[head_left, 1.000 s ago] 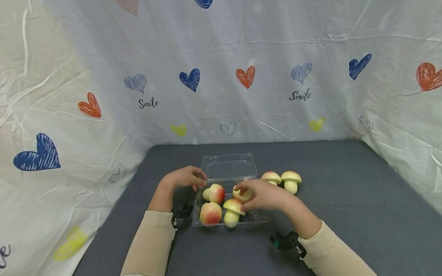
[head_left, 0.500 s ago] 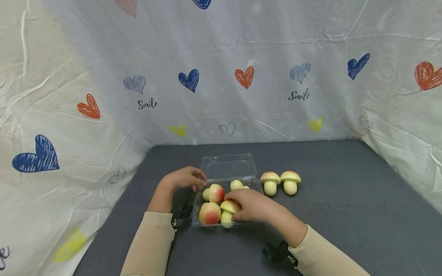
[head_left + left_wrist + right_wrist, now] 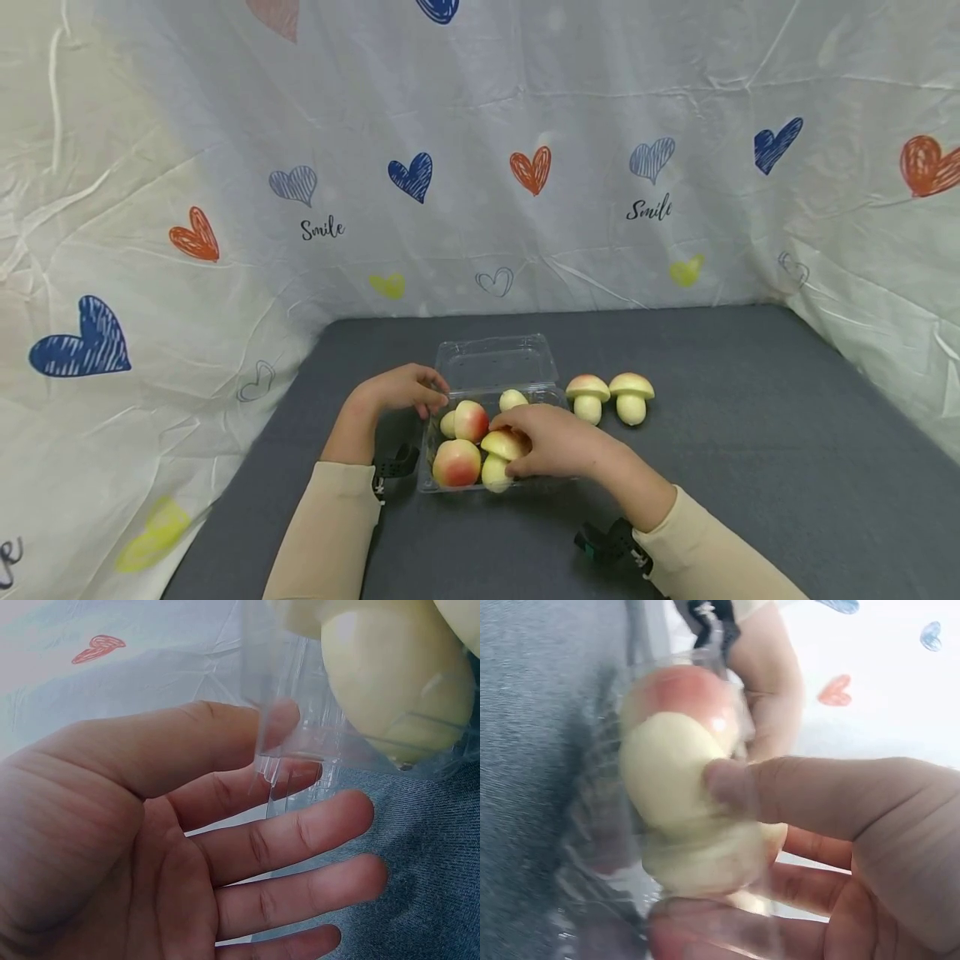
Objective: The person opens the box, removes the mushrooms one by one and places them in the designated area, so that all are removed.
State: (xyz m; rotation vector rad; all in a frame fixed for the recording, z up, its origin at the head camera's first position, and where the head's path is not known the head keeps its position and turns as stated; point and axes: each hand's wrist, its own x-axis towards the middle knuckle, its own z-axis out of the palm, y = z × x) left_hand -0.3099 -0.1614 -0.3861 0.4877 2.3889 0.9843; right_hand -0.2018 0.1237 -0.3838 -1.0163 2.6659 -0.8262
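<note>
My right hand [image 3: 558,442] grips a toy mushroom [image 3: 495,471] with a pale stem and red-tinged cap, at the front of a clear plastic clamshell box [image 3: 431,479]. In the right wrist view, the thumb presses one side of this mushroom [image 3: 667,769] and fingers reach round the other. My left hand [image 3: 401,387] is at the box's back left corner. Thumb and index finger lightly pinch its plastic edge in the left wrist view, while the other fingers [image 3: 322,889] extend loosely. Two more mushrooms [image 3: 471,421] [image 3: 456,464] lie in the box's left half.
Another pale mushroom [image 3: 513,399] shows at the back of the box, partly hidden by my right hand. The lid [image 3: 497,363] stands open behind. Two mushrooms [image 3: 587,398] [image 3: 632,397] stand on the dark tabletop [image 3: 720,467] to the right. A heart-patterned sheet [image 3: 465,225] surrounds the table.
My right hand has moved left and slightly down with the mushroom, closing its fingers further about it, then shifted back slightly. My left hand has stayed at the box corner.
</note>
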